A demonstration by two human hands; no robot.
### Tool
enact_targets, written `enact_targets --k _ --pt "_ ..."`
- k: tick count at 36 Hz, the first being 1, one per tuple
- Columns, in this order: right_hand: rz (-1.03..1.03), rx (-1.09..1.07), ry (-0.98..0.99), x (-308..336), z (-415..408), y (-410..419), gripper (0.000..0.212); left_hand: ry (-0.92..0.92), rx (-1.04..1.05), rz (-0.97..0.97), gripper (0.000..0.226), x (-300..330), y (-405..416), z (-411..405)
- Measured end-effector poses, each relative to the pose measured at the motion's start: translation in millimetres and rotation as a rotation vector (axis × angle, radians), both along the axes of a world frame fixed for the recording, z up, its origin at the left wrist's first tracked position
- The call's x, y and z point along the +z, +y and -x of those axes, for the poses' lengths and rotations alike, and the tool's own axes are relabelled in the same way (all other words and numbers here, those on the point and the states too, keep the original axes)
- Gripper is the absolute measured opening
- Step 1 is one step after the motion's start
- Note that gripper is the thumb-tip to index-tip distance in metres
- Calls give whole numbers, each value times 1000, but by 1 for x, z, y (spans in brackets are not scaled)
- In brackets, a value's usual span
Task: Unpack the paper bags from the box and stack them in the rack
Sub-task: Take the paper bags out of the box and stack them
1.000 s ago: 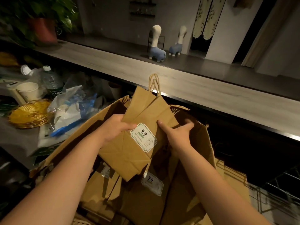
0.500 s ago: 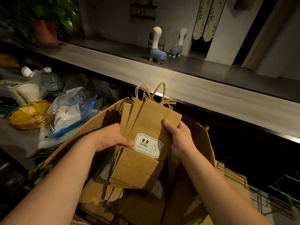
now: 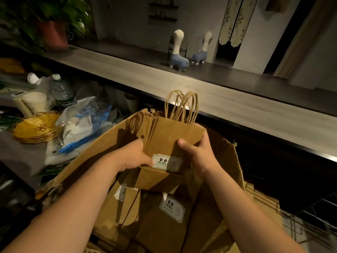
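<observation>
Item 1, bundle of paper bags: flat-folded kraft bags, several thick, held upright at centre frame above the box, twisted handles pointing to 12 o'clock. A "9.9" label faces you on the front bag.

Item 2, your left hand: clamped on the bundle's 9 o'clock edge, thumb on the front beside the label, fingers hidden behind.

Item 3, your right hand: gripping the 3 o'clock edge, thumb laid across the front face, fingers wrapped round the back. The two hands stand apart, one per side; this two-sided hold likely serves to keep the loose bags squared and stop them fanning out.

Item 4, box: open cardboard, flaps torn, with more bags lying flat inside at 6 o'clock, so the unpacking looks far from finished.

Item 5, rack: wire frame, dim, at 4 o'clock by the box's right side. It is presumably where the bundle goes, though its contents cannot be made out.

Item 6, counter clutter at 9 o'clock: plastic wrap, bottle, cup, gold basket.
</observation>
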State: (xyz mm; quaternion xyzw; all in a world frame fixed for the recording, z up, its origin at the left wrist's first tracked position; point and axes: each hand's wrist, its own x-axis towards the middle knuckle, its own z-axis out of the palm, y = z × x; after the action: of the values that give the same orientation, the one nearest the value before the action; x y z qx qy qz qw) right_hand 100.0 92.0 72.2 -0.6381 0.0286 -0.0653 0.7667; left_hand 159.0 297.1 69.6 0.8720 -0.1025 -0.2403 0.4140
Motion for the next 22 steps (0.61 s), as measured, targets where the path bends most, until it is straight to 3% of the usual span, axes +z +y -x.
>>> enact_targets --k 3,9,11,17,22 --pt "132 43 -4 -1 1 5 60 17 29 -28 47 -5 -9 4" --pt "263 43 43 0 -1 4 52 45 64 -42 47 -21 -14 5" --pt "281 75 95 -2 -2 3 49 41 97 -34 40 -23 -14 3" --pt "427 169 289 -13 -3 -3 32 113 84 -82 57 -32 -12 7" --pt "535 192 468 -18 -3 -2 27 113 74 -70 41 -36 -13 11"
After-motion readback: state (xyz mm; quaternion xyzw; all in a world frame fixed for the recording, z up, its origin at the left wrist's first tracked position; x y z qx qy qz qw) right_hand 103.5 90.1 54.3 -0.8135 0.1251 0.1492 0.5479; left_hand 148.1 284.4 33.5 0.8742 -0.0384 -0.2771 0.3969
